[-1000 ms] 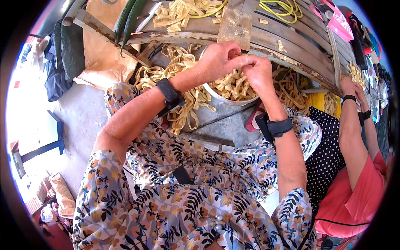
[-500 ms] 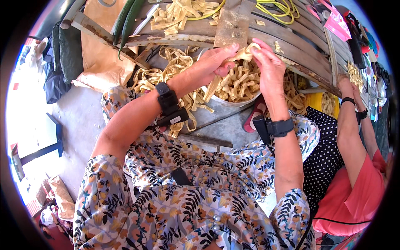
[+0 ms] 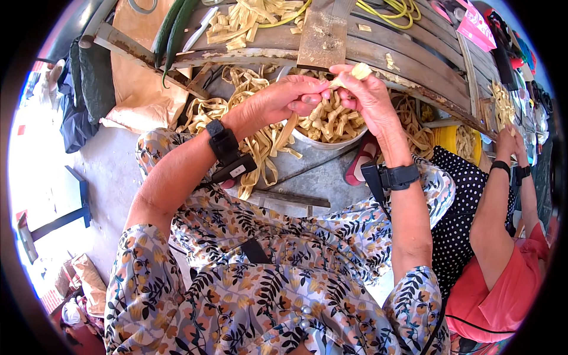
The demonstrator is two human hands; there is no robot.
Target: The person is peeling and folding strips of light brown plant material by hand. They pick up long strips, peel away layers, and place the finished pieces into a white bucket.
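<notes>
Above a white bucket, my left hand and my right hand meet over a pale yellow, flat, pliable strip. My right thumb and fingers pinch it, and a folded end sticks up past them. The left fingers are closed at the strip's other side, and a length hangs below them. Knotted pieces of the same material fill the bucket. Long loose strips lie heaped to its left, some trailing toward my knee.
A slatted wooden bench stands beyond the bucket, bearing a board, strip pieces, yellow cord, a white-handled tool and long green gourds. At right, a co-worker's hands hold strips near a yellow container.
My right hand has turned and its fingers have curled around the strip, whose end now points up and right. My left hand has shifted slightly left and down. The co-worker's hands have moved.
</notes>
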